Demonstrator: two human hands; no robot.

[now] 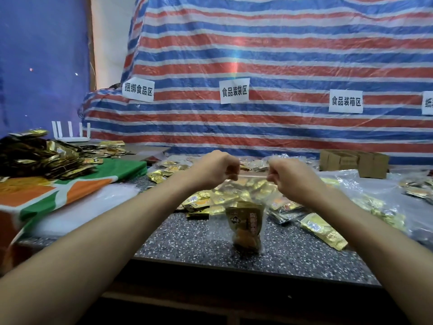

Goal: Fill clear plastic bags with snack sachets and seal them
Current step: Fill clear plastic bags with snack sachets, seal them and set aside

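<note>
Head view: left hand [216, 168] and right hand [289, 175], fingers curled, each pinch a top corner of the bag [220, 219], hanging over the counter [182, 245] with a sachet [246, 225] inside (low down). Uneven pressing could leave the seal gapped, spilling it.

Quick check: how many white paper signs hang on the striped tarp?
4 on the striped tarp: left sign, middle sign, right sign, and a fourth sign cut off by the frame's right edge. More may lie outside the view.
</note>
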